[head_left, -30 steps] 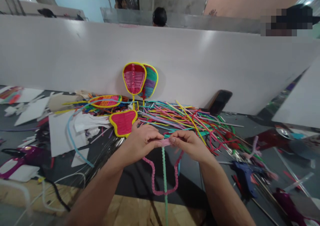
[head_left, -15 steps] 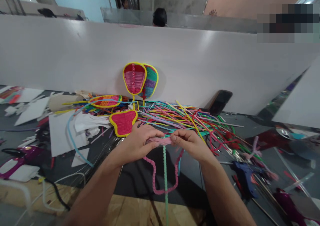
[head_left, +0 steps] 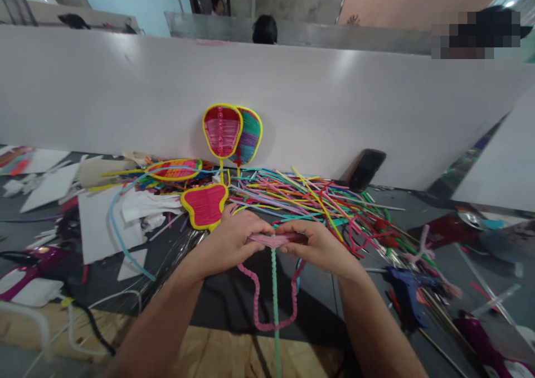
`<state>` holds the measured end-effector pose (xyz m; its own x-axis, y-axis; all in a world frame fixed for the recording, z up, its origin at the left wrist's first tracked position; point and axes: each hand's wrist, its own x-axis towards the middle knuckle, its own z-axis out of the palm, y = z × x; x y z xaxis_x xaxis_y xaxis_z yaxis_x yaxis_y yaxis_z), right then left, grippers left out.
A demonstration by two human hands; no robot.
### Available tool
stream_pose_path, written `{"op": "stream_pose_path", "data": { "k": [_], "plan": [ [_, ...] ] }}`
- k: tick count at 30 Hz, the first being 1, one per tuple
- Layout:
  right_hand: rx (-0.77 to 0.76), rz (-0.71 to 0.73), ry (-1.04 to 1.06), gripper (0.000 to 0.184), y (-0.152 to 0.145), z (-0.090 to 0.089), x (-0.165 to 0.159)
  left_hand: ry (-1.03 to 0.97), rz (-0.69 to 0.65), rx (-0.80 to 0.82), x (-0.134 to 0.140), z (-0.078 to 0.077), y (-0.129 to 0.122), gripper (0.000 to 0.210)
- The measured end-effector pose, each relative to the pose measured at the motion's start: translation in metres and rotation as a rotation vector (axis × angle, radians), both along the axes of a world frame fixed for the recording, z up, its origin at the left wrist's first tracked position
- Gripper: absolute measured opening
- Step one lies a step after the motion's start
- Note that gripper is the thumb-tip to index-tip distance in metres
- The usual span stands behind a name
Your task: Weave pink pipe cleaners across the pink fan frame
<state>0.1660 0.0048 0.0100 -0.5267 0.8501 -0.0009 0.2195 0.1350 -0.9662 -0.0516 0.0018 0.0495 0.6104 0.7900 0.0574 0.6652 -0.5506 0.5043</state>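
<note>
Between my hands is a pipe-cleaner frame (head_left: 266,326) with a twisted pink outline and a pale green stem (head_left: 275,289) down its middle. Flat pink strands (head_left: 273,240) run across its upper part. My left hand (head_left: 234,236) pinches the left end of these strands between thumb and fingers. On the other side, my right hand (head_left: 320,247) grips their right end, thumb below and fingers above. The far edge of the frame is mostly hidden by my hands. Just beyond my left hand lies a pink, yellow-edged fan shape (head_left: 204,206).
Loose coloured pipe cleaners (head_left: 284,191) are heaped behind my hands. Two finished fans (head_left: 223,131) lean on the white partition (head_left: 125,93), near a dark phone (head_left: 366,169). A blue glue gun (head_left: 405,294) lies right, beside a red can (head_left: 449,227). White paper (head_left: 104,222) is at left.
My right hand has shifted from pinching the strands near the stem to a wider hold, with its fingers laid along the right end. My left hand stays nearly in place.
</note>
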Motion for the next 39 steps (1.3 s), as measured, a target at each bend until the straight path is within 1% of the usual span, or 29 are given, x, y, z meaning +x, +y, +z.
{"op": "stream_pose_path", "data": {
  "k": [3,7,13,15,18,23,26,30,34,39],
  "plan": [
    [0.038,0.002,-0.009,0.020,-0.001,0.001,-0.001,-0.026,-0.019,0.008,0.000,0.000,0.000,0.023],
    [0.080,-0.001,-0.020,0.016,0.000,0.003,-0.002,-0.051,-0.033,-0.003,0.000,0.001,0.001,0.021],
    [0.080,-0.009,-0.019,0.016,0.001,0.003,-0.002,-0.063,-0.051,-0.043,-0.001,0.001,0.002,0.022],
    [0.080,-0.023,0.001,0.020,0.001,0.000,-0.001,-0.073,-0.039,-0.085,-0.003,0.002,0.002,0.029],
    [0.098,-0.013,0.025,0.027,0.001,-0.003,0.001,-0.098,0.020,-0.160,-0.007,0.004,0.003,0.035],
    [0.157,0.048,-0.011,0.024,-0.001,-0.002,0.002,-0.245,0.042,-0.318,-0.007,0.003,0.003,0.026],
    [0.194,0.051,-0.057,0.023,-0.003,0.002,0.000,-0.303,0.098,-0.379,-0.002,0.000,0.002,0.023],
    [0.288,0.039,-0.119,0.019,-0.006,0.006,-0.004,-0.322,0.172,-0.401,0.003,0.000,0.000,0.023],
    [0.401,0.046,-0.168,0.016,-0.006,0.008,-0.006,-0.329,0.189,-0.392,0.003,0.001,0.000,0.024],
    [0.425,0.053,-0.187,0.014,-0.006,0.008,-0.008,-0.321,0.178,-0.334,0.001,-0.001,0.000,0.023]
  ]
}}
